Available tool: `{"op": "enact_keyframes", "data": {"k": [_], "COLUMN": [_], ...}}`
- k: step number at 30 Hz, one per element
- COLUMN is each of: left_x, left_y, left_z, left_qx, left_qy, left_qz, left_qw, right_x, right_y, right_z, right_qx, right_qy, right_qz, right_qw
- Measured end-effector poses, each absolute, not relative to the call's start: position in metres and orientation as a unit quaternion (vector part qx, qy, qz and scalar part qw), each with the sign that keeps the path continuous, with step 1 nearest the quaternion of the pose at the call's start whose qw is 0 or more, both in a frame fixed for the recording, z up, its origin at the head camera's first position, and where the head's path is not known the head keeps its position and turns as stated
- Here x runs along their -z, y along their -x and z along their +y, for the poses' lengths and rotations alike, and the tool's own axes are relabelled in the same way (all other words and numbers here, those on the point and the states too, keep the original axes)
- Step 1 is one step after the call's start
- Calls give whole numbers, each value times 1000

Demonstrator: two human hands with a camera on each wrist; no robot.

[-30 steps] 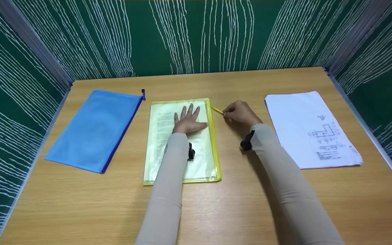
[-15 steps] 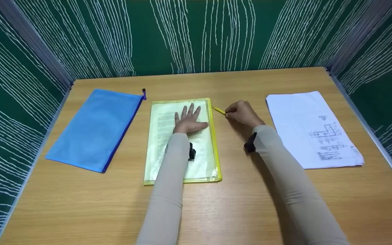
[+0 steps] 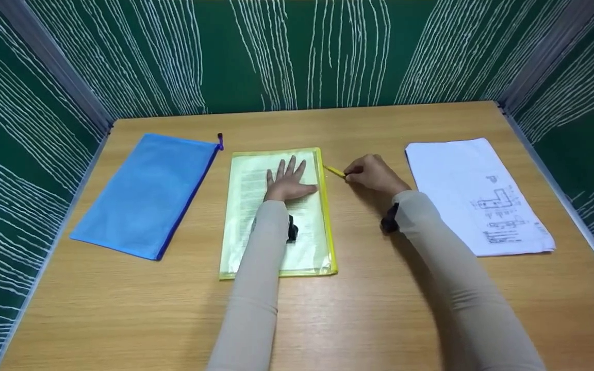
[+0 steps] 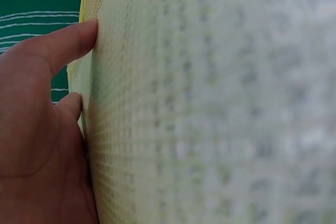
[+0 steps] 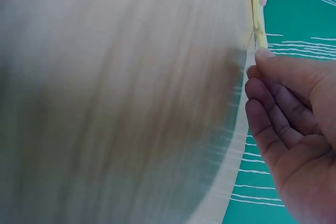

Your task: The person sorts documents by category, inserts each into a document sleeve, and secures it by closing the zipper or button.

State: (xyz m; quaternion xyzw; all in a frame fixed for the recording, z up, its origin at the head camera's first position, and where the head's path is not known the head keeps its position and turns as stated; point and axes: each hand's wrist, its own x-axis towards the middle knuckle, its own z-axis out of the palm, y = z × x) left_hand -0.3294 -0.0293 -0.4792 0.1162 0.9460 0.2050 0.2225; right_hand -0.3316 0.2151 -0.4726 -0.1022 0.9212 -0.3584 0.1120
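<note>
A yellow mesh zip folder point(image 3: 304, 247) with printed paper inside lies in the middle of the table in the head view. My left hand point(image 3: 289, 186) rests flat on its upper part, fingers spread. Off the folder's upper right side sticks a short yellow zip tab point(image 3: 334, 170). Its outer end is pinched between the thumb and fingers of my right hand point(image 3: 374, 172), just right of the folder. In the right wrist view the thumb presses on the yellow tab point(image 5: 257, 30), and the other fingers curl loosely below. The left wrist view has the mesh point(image 4: 157, 103) close up.
To the left lies a blue zip folder point(image 3: 142, 198) with a purple edge and zip tab. A stack of white paper point(image 3: 446, 180) with a technical drawing lies on the right, near my right forearm. Green walls with white lines enclose the wooden table point(image 3: 359, 319).
My right hand has shifted slightly to the right and towards me, still pinching the zip tab, and its forearm has swung right. The left hand stays in place on the folder.
</note>
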Motion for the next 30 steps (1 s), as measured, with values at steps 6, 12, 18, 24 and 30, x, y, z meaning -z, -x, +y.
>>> {"op": "enact_keyframes", "data": {"k": [6,12,18,24,30], "left_x": [479,479,479,479,482], "left_y": [328,328,328,329,334], "left_z": [-29,-28,-27,-25,-23], "left_qx": [-208,-203,-200,-204,-198], "left_qy": [-115,-116,-110,-105,-88], "left_qz": [947,947,949,949,951], "left_qw": [215,221,219,217,220], "right_x": [469,469,466,465,464], "right_y": [332,332,331,330,326], "right_z": [215,217,216,215,217], "right_qx": [346,336,325,305,295], "right_qy": [119,133,127,141,150], "right_qz": [925,928,931,935,936], "right_qw": [99,93,108,116,121]}}
